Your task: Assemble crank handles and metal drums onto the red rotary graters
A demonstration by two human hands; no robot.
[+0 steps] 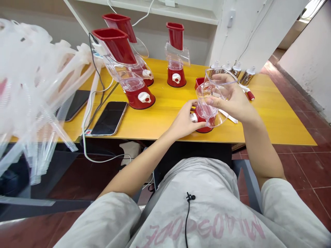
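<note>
In my right hand (234, 98) is the clear plastic grater housing (213, 119), tilted, with my fingers round its upper part. It is right over the small red suction base (205, 129), and the two overlap in view; I cannot tell whether they are joined. My left hand (184, 120) curls round the left side of that base, thumb along the front, beside its white knob (193, 117). Behind the housing, a red plastic piece (199, 82) is partly hidden. A white strip-like part (230, 116) lies just right of the base.
Assembled red rotary graters (137, 89) (176, 74) stand at the back left and middle. Several metal grater drums (247, 76) and a red-ended crank handle (250, 95) lie at the right. A phone (110, 118), cables (103, 88) and a heap of translucent plastic parts (46, 93) occupy the left.
</note>
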